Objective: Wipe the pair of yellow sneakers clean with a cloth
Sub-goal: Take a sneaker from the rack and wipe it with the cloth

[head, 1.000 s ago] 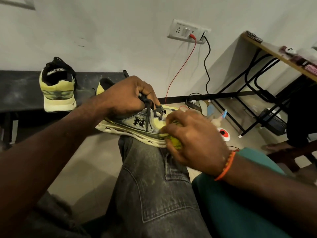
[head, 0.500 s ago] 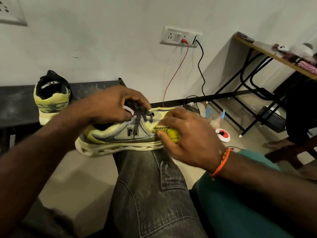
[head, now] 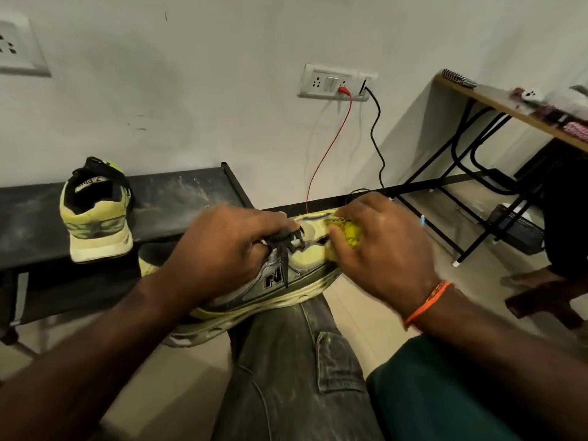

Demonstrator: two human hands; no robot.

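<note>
Now | left hand (head: pixel 222 249) fingers curled gripping sneaker (head: pixel 270 281) | right hand (head: pixel 381 249) fingers pinching cloth (head: pixel 348 232)

A dark dusty bench (head: pixel 178 198) stands at the far left against the white wall (head: pixel 222 90). A socket plate (head: pixel 337 82) on the wall carries a red wire (head: pixel 331 144) and a black cable (head: pixel 377 138). At the far right, a black-framed wooden table (head: pixel 496 103) holds small clutter.
</note>
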